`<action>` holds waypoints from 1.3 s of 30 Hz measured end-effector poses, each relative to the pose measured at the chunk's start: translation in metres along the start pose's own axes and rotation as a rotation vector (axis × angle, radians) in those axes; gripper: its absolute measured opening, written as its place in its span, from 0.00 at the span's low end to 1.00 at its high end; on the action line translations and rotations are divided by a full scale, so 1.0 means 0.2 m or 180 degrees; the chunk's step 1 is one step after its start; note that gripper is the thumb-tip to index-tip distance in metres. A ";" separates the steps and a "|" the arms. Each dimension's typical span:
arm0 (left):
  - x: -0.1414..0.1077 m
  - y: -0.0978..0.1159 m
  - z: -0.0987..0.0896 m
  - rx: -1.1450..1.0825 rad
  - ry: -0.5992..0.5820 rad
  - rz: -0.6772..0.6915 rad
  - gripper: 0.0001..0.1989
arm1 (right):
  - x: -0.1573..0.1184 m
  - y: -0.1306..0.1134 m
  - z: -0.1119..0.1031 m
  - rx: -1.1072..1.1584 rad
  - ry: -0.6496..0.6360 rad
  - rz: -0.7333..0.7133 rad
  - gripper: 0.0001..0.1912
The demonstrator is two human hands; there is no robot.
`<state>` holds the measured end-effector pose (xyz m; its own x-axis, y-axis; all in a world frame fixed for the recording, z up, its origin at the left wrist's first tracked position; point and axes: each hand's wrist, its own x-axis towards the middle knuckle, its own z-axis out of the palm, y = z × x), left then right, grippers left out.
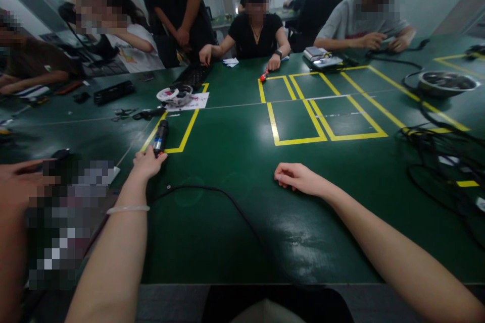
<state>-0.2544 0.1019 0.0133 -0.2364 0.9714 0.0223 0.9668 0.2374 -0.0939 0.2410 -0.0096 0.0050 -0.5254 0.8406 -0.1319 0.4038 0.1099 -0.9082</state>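
At the left, my left hand (148, 162) is closed around the near end of a black cylindrical tool (161, 133) with a blue and pale band. A bit of red shows at its near end, beside my fingers; its exact kind is unclear. The tool lies by a yellow tape outline (188, 131). My right hand (297, 178) rests on the green table (227, 161) with its fingers curled in, and nothing shows in it. Between my arms a thin black cable (227, 196) runs from near my left wrist towards the table's front edge.
A round pale device (175, 95) lies on a paper sheet beyond the tool. Coiled black cables (428, 161) and a metal bowl (447, 83) are at right. Across the table, a co-worker's hand (274, 62) touches a red object (264, 76). Another person's arm is close at left.
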 end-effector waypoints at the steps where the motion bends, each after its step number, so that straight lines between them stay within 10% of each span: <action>1: 0.00 0.00 0.00 -0.0011 -0.0032 -0.0090 0.32 | 0.00 0.00 0.00 -0.0013 0.0000 -0.0009 0.13; 26: -0.19 0.19 -0.08 -0.0172 0.0401 -0.0559 0.28 | 0.01 0.00 0.02 -0.0091 0.0032 -0.0100 0.12; 39: -0.70 0.72 -0.15 -0.0074 0.0286 0.0750 0.23 | 0.02 0.00 0.00 -0.0142 0.0515 -0.0154 0.13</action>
<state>-0.0789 0.0003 0.0274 0.0043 0.9958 0.0911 0.9965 0.0033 -0.0841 0.2391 -0.0070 0.0037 -0.4190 0.9078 -0.0197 0.4157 0.1725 -0.8930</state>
